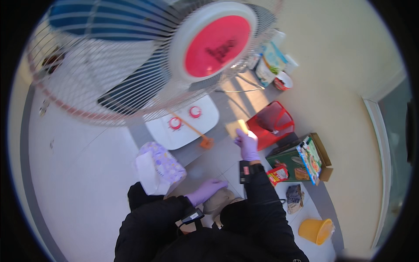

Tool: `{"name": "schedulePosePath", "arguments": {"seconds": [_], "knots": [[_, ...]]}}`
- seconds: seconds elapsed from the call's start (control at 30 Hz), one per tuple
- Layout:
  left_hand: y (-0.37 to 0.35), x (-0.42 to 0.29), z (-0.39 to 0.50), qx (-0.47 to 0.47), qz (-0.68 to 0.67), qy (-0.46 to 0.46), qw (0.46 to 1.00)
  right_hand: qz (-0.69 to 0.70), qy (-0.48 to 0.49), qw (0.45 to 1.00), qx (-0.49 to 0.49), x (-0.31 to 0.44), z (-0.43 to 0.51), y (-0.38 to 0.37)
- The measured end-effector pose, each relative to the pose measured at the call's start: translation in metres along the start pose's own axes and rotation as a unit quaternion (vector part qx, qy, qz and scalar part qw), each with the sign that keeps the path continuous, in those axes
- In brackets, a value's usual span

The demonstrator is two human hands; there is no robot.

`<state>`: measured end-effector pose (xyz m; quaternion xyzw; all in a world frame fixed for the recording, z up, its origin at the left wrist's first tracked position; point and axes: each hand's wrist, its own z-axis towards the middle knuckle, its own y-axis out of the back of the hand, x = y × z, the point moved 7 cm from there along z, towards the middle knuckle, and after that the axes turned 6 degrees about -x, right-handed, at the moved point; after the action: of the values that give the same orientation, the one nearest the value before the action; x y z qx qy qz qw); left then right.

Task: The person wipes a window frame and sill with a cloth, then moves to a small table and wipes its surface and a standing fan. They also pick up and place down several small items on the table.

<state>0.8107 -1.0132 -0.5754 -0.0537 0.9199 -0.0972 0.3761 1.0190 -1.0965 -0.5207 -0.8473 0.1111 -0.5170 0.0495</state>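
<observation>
My right hand, in a purple glove, is shut on a small yellowish flat piece, whose material I cannot tell. It is held just left of a red open-topped bag or bin. My left hand, also gloved in purple, lies low with its fingers stretched out and nothing visible in it. It is over or beside a grey shoe; whether they touch is unclear. Ahead stands an electric fan with a red-centred wire guard, blue blades and a white base with two red dials.
A purple tissue pack is at left, and a long orange tool lies across the fan base. To the right are a green cardboard box, a red snack packet, crumpled cloth and a yellow bucket. Food packages stand by the wall.
</observation>
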Motion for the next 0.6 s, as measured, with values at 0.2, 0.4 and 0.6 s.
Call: {"name": "schedulePosePath", "arguments": {"seconds": [0.2,0.4,0.6], "knots": [[0.032,-0.01,-0.056,-0.025,-0.06,-0.065,0.996,0.037,-0.028,0.991,0.126,0.023,-0.074,0.004],[0.08,-0.021,-0.142,-0.091,-0.062,-0.141,0.984,-0.003,-0.039,0.973,0.229,0.001,-0.151,-0.031],[0.122,-0.01,-0.211,-0.127,0.018,-0.147,0.981,-0.123,0.069,0.952,0.272,-0.012,-0.191,-0.105]]}}
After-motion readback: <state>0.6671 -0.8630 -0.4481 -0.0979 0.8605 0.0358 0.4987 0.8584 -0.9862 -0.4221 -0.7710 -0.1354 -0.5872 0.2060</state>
